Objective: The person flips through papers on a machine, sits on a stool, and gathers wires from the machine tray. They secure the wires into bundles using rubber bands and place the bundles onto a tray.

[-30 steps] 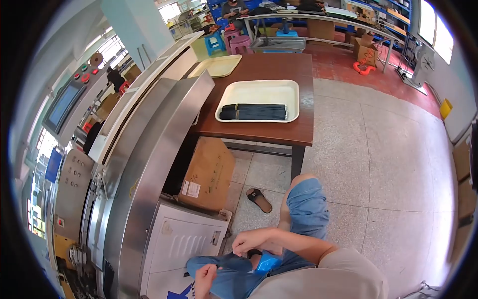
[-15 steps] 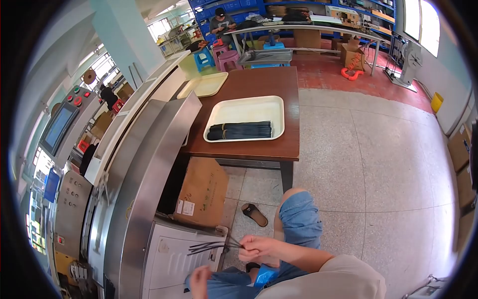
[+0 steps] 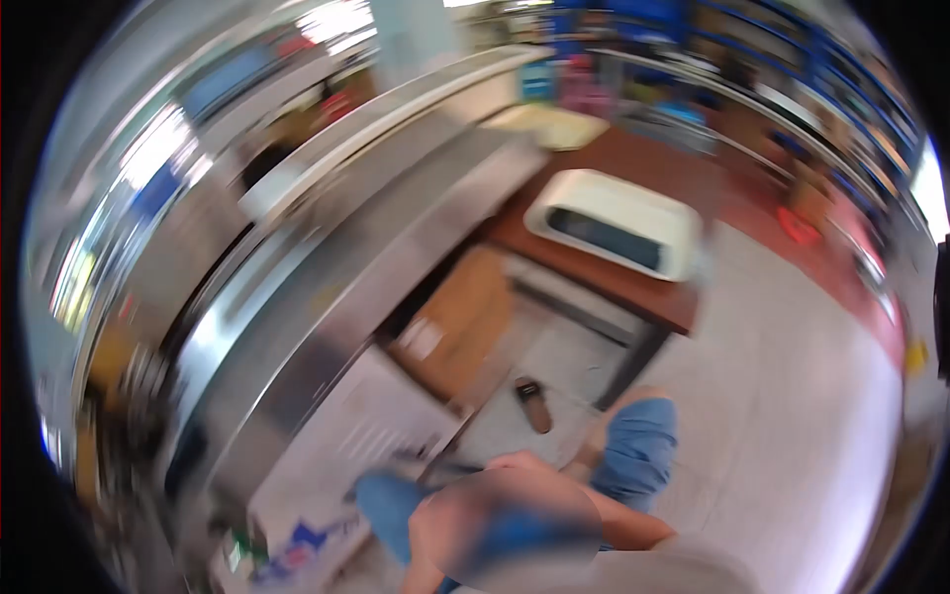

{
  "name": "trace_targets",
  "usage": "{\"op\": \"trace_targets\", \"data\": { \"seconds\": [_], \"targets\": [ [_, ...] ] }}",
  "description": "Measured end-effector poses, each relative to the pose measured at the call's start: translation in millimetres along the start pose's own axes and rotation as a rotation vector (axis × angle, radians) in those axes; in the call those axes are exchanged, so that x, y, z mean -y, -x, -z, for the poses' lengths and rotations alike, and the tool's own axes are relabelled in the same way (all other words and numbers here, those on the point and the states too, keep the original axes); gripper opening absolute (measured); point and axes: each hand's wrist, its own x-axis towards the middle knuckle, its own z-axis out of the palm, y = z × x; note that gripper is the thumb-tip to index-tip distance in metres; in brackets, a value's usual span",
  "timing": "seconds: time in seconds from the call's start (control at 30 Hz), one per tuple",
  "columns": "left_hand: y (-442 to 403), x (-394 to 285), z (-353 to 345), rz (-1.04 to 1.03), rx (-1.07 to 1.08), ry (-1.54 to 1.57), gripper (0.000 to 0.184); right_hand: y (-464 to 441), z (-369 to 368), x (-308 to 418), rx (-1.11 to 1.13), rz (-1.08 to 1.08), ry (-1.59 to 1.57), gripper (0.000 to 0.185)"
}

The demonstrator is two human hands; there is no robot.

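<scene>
Low in the view, over my lap, my right hand [image 3: 529,463] shows with its fingers closed and smeared by motion. Dark lengths of black wire [image 3: 450,468] stick out to its left. My left hand [image 3: 432,525] is raised beside it, its fingers too blurred to read. A blurred blue patch [image 3: 534,535] lies between and below the hands; its kind is unclear. On the brown table [image 3: 623,168], a cream tray [image 3: 623,193] holds a dark bundle of black wires [image 3: 604,238].
A steel machine trough [image 3: 346,297] runs along my left. Beneath the table stand a cardboard box [image 3: 460,317] and, on the floor, a sandal [image 3: 532,404]. A second cream tray [image 3: 554,126] sits at the table's far end. Shelves [image 3: 772,40] line the back.
The camera has turned and tilted, so table and machine shift to the right and slant. My left hand has come up nearer my right hand. The scene is now blurred.
</scene>
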Motion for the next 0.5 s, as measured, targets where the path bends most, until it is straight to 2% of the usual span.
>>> {"op": "trace_targets", "data": {
  "seconds": [0.03,0.07,0.1,0.13,0.2,0.23,0.3,0.43,0.5],
  "targets": [
    [-2.4,-7.4,8.4,-0.032,-0.057,0.001,0.013,1.1,-0.6,5.5,0.04,-0.027,0.05,0.019],
    [-3.3,-3.3,14.9,-0.127,-0.033,-0.026,0.022,1.7,-5.8,1.5,0.023,0.047,0.133,0.019],
    [-3.9,1.9,18.5,-0.209,-0.061,-0.142,0.028,3.0,-11.5,11.7,0.044,0.037,0.128,0.019],
    [-5.8,8.0,17.1,-0.272,-0.074,-0.143,0.028,4.5,-13.4,8.7,0.08,0.031,0.176,0.017],
    [4.7,31.7,16.8,-0.27,0.026,-0.1,0.022,3.4,-28.9,36.7,0.111,0.093,0.19,0.015],
    [16.1,37.3,20.0,-0.184,-0.028,-0.141,0.022,-0.9,-34.5,39.0,0.218,0.112,0.181,0.015],
    [22.7,43.1,22.6,-0.094,0.089,-0.086,0.018,-3.7,-34.7,35.1,0.246,-0.056,0.117,0.015],
    [39.4,47.6,53.4,-0.159,-0.018,-0.132,0.015,-14.6,-48.0,30.6,0.318,0.014,0.018,0.018],
    [46.0,40.9,105.1,-0.162,-0.151,-0.332,0.012,-30.4,-52.7,22.9,0.266,0.022,-0.005,0.019]
  ]
}}
